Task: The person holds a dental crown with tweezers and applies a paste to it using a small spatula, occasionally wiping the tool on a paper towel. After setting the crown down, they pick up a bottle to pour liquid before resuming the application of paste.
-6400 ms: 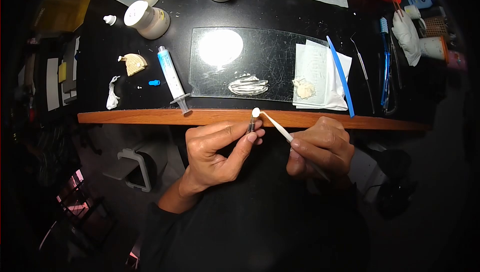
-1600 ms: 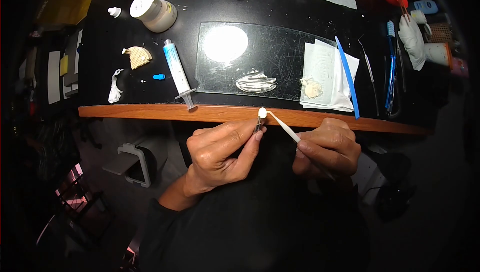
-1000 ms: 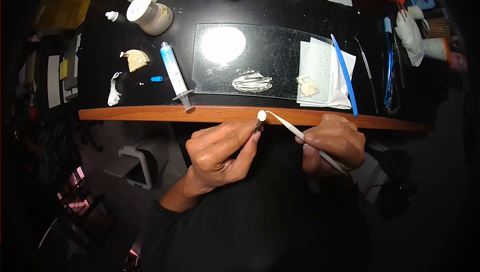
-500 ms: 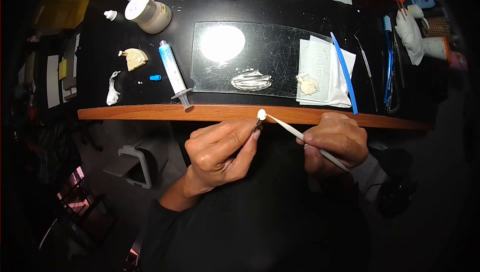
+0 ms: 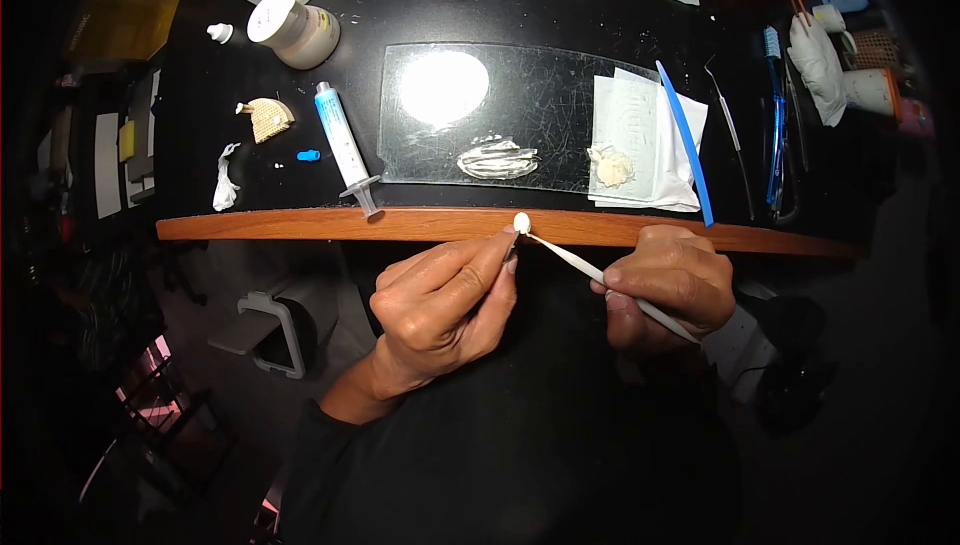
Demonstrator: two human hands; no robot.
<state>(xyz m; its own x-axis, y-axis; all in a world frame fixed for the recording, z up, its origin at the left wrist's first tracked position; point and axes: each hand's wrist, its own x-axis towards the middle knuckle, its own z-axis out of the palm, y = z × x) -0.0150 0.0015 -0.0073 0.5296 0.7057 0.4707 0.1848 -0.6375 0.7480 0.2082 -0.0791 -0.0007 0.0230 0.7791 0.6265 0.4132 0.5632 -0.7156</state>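
Observation:
Between its thumb and fingertips, my left hand (image 5: 445, 300) pinches a small dark metal holder (image 5: 515, 244). A white piece shaped like a tooth crown (image 5: 522, 223) stands at the holder's top, over the table's wooden edge. My right hand (image 5: 672, 285) is closed in a pen grip around a slim white brush (image 5: 570, 260). Its thin tip meets the lower right of the crown; whether it touches the crown or the holder is too small to tell.
Beyond the hands lies a glass slab (image 5: 480, 105) with a smear of white paste (image 5: 498, 160). A syringe (image 5: 340, 140) and a beige dental model (image 5: 268, 119) are left. Paper sheets (image 5: 640, 95), a blue plastic strip (image 5: 685, 140) and a metal probe (image 5: 730, 125) are right.
The brush tip has moved slightly left and down, from beside the crown to its lower right edge. The crown has risen and tilted a little. Both hands keep their grips.

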